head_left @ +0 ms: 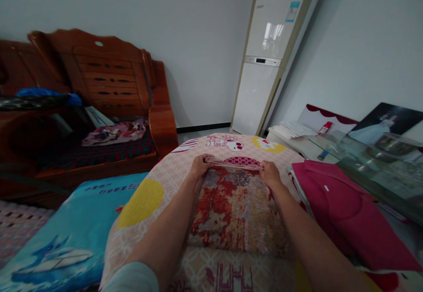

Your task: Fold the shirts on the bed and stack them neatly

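Note:
A red, orange and beige patterned cloth point(238, 212), folded into a rough rectangle, lies on the table covered with a pale pink printed cover point(178, 168). At its far edge a pinkish fold is pulled straight between my hands. My left hand point(200, 166) is closed on the left end of that fold, and my right hand point(270, 174) is closed on the right end. Whether the piece is a garment I cannot tell. Close to my right forearm lies a folded magenta garment point(350, 208) in a pile.
Left of the table is a blue printed cloth point(86, 221), with a wooden bench point(112, 76) behind it. A tall white air conditioner point(256, 93) stands in the corner. At the right, a glass shelf point(370, 164), papers point(291, 129) and a framed photo point(386, 122) stand beside the pile.

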Available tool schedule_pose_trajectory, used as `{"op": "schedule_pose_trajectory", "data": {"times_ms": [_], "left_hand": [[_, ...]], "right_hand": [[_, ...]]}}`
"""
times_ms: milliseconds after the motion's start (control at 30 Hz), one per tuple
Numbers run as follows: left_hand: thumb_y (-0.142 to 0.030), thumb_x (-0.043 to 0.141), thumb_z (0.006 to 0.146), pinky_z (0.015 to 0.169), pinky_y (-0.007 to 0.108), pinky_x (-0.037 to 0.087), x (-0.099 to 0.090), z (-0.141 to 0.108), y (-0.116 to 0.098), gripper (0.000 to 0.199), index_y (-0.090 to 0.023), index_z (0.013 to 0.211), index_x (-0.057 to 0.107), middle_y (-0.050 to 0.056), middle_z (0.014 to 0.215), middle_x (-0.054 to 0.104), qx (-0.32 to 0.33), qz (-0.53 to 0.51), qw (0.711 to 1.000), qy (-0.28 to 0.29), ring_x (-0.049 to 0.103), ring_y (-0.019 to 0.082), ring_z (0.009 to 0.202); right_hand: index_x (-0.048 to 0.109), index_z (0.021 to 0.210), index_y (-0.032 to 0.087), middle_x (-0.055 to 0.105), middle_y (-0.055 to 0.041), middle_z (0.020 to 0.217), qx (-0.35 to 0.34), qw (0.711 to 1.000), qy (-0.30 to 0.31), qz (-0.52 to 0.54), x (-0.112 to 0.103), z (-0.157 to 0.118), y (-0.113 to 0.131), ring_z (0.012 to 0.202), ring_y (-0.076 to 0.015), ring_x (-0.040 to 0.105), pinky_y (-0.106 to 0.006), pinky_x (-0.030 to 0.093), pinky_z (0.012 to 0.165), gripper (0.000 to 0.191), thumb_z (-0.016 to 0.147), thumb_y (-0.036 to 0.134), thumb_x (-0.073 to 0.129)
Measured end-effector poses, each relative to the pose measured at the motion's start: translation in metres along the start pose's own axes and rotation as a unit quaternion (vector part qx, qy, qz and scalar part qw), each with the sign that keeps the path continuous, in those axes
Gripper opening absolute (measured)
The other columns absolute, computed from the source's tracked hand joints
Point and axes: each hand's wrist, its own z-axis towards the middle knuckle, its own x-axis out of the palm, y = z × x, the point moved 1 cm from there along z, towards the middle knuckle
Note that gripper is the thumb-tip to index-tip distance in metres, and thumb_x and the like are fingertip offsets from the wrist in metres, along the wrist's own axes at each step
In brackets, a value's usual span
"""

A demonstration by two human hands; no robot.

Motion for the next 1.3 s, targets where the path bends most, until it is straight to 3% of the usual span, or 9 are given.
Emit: {"op": "schedule_pose_trajectory", "data": {"times_ms": [167, 300, 467, 633, 767, 900, 1067, 1200, 1300], "left_hand": [[-0.01, 0.063, 0.064, 0.081, 0.026, 0.05, -0.019, -0.019, -0.017, 0.042, -0.015, 0.105, 0.069, 0.003, 0.097, 0.073, 0.088, 0.066, 0.994, 0.002, 0.066, 0.019, 0.088], [-0.016, 0.063, 0.072, 0.085, 0.027, 0.049, -0.016, -0.038, -0.027, 0.035, -0.016, 0.105, 0.07, 0.006, 0.101, 0.072, 0.179, 0.145, 0.973, 0.002, 0.066, 0.02, 0.092], [-0.012, 0.058, 0.076, 0.091, 0.031, 0.048, -0.007, -0.054, -0.024, 0.038, -0.019, 0.112, 0.065, 0.007, 0.104, 0.069, 0.246, 0.196, 0.949, 0.018, 0.063, 0.02, 0.098], [-0.008, 0.056, 0.076, 0.093, 0.035, 0.047, -0.004, -0.051, -0.027, 0.04, -0.018, 0.113, 0.064, 0.009, 0.108, 0.067, 0.239, 0.254, 0.937, 0.015, 0.06, 0.022, 0.104], [-0.006, 0.052, 0.075, 0.089, 0.031, 0.048, -0.012, -0.04, -0.046, 0.034, -0.018, 0.102, 0.068, 0.007, 0.101, 0.07, 0.23, 0.278, 0.932, 0.02, 0.063, 0.02, 0.097], [-0.006, 0.051, 0.073, 0.088, 0.029, 0.047, -0.029, -0.042, -0.069, 0.035, -0.017, 0.101, 0.069, 0.005, 0.099, 0.071, 0.263, 0.251, 0.931, 0.025, 0.063, 0.019, 0.094], [-0.003, 0.047, 0.071, 0.088, 0.027, 0.046, -0.042, -0.088, -0.074, 0.045, -0.019, 0.108, 0.067, 0.004, 0.101, 0.07, 0.313, 0.207, 0.924, 0.076, 0.062, 0.017, 0.094], [-0.003, 0.046, 0.072, 0.086, 0.028, 0.046, -0.033, -0.142, -0.056, 0.052, -0.022, 0.116, 0.064, 0.004, 0.099, 0.069, 0.318, 0.229, 0.912, 0.125, 0.06, 0.018, 0.094], [-0.004, 0.045, 0.074, 0.082, 0.028, 0.046, -0.023, -0.169, -0.042, 0.048, -0.022, 0.113, 0.065, 0.004, 0.094, 0.068, 0.311, 0.242, 0.905, 0.159, 0.059, 0.018, 0.09]], "right_hand": [[0.062, 0.094, 0.017, 0.064, -0.0075, 0.09, -0.003, 0.995, -0.102, -0.003, -0.021, -0.041, 0.01, 0.088, -0.0198, 0.053, -0.026, 0.036, 0.077, 0.02, 0.078, 0.01, 0.053], [0.06, 0.086, 0.018, 0.064, -0.0057, 0.086, -0.059, 0.987, -0.152, 0.0, -0.038, -0.07, 0.017, 0.087, -0.0198, 0.051, -0.028, 0.034, 0.08, 0.014, 0.078, 0.008, 0.054], [0.061, 0.085, 0.018, 0.065, -0.0056, 0.085, -0.063, 0.99, -0.127, -0.02, -0.052, -0.086, 0.022, 0.086, -0.0199, 0.052, -0.028, 0.033, 0.077, 0.016, 0.078, 0.006, 0.053], [0.063, 0.087, 0.016, 0.067, -0.0076, 0.086, -0.042, 0.993, -0.106, -0.041, -0.057, -0.085, 0.032, 0.086, -0.0198, 0.055, -0.028, 0.033, 0.077, 0.02, 0.08, 0.004, 0.049], [0.064, 0.089, 0.015, 0.067, -0.0092, 0.087, -0.04, 0.992, -0.112, -0.042, -0.064, -0.081, 0.035, 0.086, -0.0204, 0.056, -0.028, 0.034, 0.076, 0.021, 0.082, 0.005, 0.047], [0.065, 0.089, 0.016, 0.067, -0.0084, 0.088, -0.036, 0.99, -0.132, -0.021, -0.075, -0.083, 0.028, 0.086, -0.0203, 0.056, -0.028, 0.035, 0.077, 0.022, 0.078, 0.004, 0.051], [0.063, 0.085, 0.018, 0.066, -0.0056, 0.084, -0.063, 0.984, -0.165, 0.035, -0.078, -0.116, 0.014, 0.085, -0.0198, 0.055, -0.028, 0.036, 0.077, 0.023, 0.072, 0.003, 0.052], [0.061, 0.081, 0.019, 0.063, -0.0046, 0.081, -0.085, 0.983, -0.157, 0.052, -0.06, -0.163, 0.01, 0.083, -0.0195, 0.053, -0.029, 0.036, 0.078, 0.023, 0.071, 0.002, 0.049], [0.06, 0.081, 0.018, 0.063, -0.0053, 0.083, -0.089, 0.984, -0.146, 0.053, -0.043, -0.189, 0.01, 0.084, -0.0198, 0.052, -0.029, 0.037, 0.079, 0.024, 0.072, 0.001, 0.046]]}}
